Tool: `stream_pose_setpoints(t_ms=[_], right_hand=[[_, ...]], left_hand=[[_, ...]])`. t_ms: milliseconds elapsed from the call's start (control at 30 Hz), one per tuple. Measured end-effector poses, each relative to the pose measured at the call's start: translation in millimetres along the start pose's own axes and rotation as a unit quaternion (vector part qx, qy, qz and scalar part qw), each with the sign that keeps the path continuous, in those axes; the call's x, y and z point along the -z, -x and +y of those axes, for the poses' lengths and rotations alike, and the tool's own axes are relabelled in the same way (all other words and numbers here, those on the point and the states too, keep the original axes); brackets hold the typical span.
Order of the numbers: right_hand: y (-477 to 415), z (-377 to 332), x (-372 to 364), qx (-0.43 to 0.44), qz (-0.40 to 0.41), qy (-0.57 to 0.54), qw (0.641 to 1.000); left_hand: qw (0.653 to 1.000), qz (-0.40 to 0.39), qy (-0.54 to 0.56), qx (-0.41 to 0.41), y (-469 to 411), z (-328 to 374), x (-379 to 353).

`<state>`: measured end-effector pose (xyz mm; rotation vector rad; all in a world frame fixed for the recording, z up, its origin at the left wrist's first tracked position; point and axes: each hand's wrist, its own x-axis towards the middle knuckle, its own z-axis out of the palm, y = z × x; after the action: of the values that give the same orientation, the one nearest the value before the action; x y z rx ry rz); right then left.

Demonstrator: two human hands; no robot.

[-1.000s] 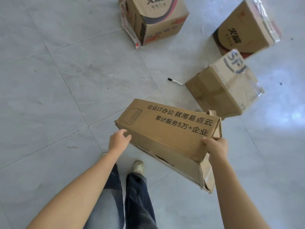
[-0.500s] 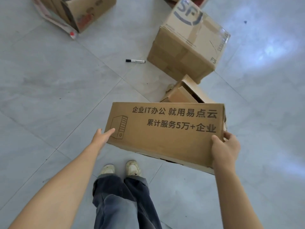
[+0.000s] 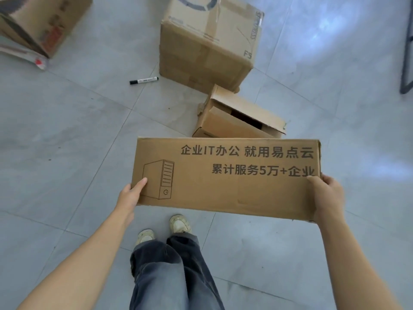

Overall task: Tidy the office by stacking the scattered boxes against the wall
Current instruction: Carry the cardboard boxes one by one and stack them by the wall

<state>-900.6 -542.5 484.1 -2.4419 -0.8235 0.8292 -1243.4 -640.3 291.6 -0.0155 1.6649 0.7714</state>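
I hold a long flat cardboard box (image 3: pixel 225 175) with printed Chinese text and a computer-tower drawing, level above the floor in front of me. My left hand (image 3: pixel 130 195) grips its left end and my right hand (image 3: pixel 327 198) grips its right end. On the floor just beyond it lies a small open box (image 3: pixel 225 124) with loose flaps. Behind that stands a taped cube-shaped box (image 3: pixel 205 48). Another box (image 3: pixel 38 25) with red print sits at the top left, cut off by the frame edge.
A black-capped marker pen (image 3: pixel 144 80) lies on the grey tiled floor (image 3: pixel 67 135) left of the taped box. A dark metal frame leg (image 3: pixel 406 63) shows at the right edge. My shoes (image 3: pixel 163 229) and jeans are below the held box.
The held box has turned from tilted to level and square to me. My view has shifted, so the floor boxes now sit nearer and more to the left; the far right box has left the frame.
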Motion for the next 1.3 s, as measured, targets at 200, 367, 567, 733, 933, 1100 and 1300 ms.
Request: stream_pose_setpoints(t_ms=[200,367,567,733,933,1100,1300], right_hand=[[51.1,-14.4,46.6,-0.021,0.042,-0.001,0.999],[98.3,-48.7,93.0,-0.012,0.082,-0.007,0.997],[139.4,-67.6,179.4,-0.016,0.111,-0.092,0.989],[155.5,-61.0,266.9,-0.010,0.172,-0.188,0.967],[164.5,-19.1,377.6,0.002,0.242,-0.318,0.917],[169.4,39.7,479.8,0.002,0.279,-0.386,0.879],[170.0,111.3,587.5,0.011,0.355,-0.450,0.819]], left_hand=[[0.999,0.030,-0.020,-0.028,91.2,50.9,33.4],[0.996,0.042,-0.029,-0.069,164.0,113.1,48.5],[0.986,-0.001,-0.042,-0.162,264.7,187.7,25.8],[0.957,-0.047,-0.065,-0.279,363.5,241.1,-30.1],[0.914,-0.131,-0.095,-0.372,473.0,255.4,-125.0],[0.880,-0.211,-0.113,-0.410,561.7,225.8,-213.6],[0.842,-0.288,-0.109,-0.443,645.6,159.6,-301.2]])
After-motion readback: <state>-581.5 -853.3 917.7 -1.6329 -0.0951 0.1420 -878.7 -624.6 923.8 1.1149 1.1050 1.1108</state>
